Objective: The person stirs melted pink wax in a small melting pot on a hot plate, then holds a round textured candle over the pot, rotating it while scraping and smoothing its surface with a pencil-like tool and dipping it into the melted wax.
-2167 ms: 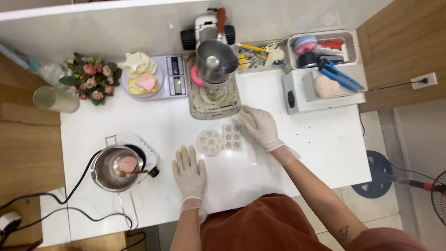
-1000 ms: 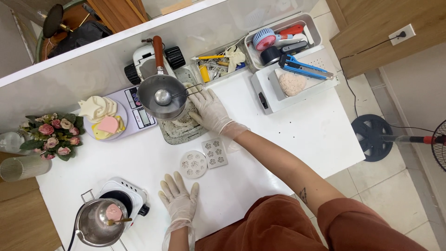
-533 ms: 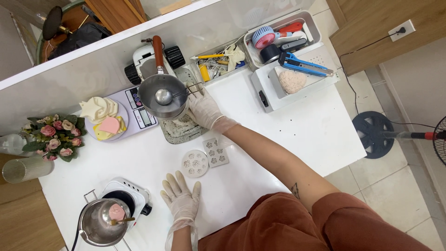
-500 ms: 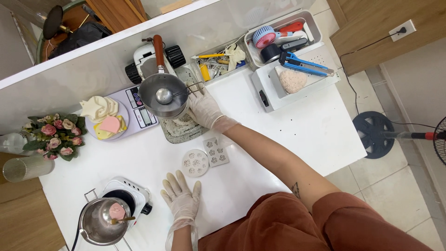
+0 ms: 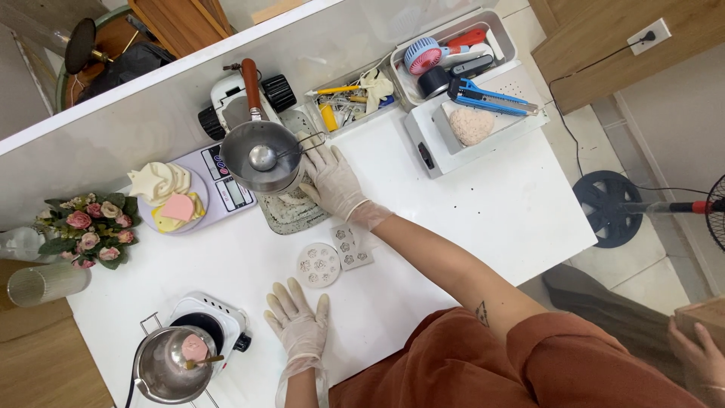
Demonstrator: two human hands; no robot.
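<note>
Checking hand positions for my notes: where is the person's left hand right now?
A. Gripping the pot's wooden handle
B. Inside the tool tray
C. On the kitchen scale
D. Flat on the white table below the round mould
D: the gloved left hand lies flat, fingers spread, on the white table just below the round mould.
</note>
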